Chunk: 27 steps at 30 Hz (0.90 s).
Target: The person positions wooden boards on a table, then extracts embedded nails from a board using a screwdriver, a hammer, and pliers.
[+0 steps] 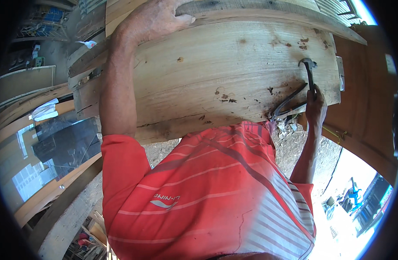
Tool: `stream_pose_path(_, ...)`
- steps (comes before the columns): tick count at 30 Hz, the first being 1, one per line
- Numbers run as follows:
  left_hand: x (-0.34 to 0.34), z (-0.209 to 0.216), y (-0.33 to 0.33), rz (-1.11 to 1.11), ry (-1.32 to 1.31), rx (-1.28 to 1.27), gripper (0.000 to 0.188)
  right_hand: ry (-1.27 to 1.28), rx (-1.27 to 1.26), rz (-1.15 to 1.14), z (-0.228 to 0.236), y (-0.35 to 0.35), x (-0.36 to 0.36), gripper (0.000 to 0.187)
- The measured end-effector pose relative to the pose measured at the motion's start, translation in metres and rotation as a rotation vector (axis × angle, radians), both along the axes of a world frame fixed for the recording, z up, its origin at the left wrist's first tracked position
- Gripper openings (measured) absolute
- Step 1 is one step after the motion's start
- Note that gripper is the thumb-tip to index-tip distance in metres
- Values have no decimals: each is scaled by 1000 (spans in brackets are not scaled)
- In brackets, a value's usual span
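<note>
My right hand is closed round the handle of a claw hammer. The hammer's head lies over the right part of a wide, pale wooden board. Beside that hand, near the board's close edge, rests a pair of dark metal pincers with its handles spread. At the far left, my left hand grips the end of a narrow wooden plank that runs along the board's far side. Its thumb lies along the near side of the plank; some fingers are cut off by the upper edge.
Dark crumbs and stains dot the board. On the right stands a large brown panel. Leftward are a dark flat sheet, a white cloth and a thick timber beam. Bright ground shows at the lower right.
</note>
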<state>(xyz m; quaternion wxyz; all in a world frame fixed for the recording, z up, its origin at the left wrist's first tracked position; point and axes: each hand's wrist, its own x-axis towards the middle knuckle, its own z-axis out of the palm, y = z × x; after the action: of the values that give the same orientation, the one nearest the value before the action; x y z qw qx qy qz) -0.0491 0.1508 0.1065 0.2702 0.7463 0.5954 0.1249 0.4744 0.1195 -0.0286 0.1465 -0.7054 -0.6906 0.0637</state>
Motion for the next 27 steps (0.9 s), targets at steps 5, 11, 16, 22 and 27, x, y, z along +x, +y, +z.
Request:
stream_pose_path(5, 10, -4, -15, 111, 69, 136, 47, -60, -72, 1, 1, 19, -7, 40)
stream_pose_path(11, 48, -52, -75, 68, 102, 244, 51, -125, 40, 185, 17, 4, -23, 38)
stream_pose_path(16, 79, -123, -121, 103, 140, 438, 62, -88, 118, 280, 10, -12, -34, 37)
stream_pose_path(22, 81, -131, -127, 178, 60, 401, 65, 15, 49, 376, 14, -31, -60, 34)
stream_pose_path(27, 78, -136, -128, 168, 28, 403, 67, -53, -39, 493, 14, -43, -68, 42)
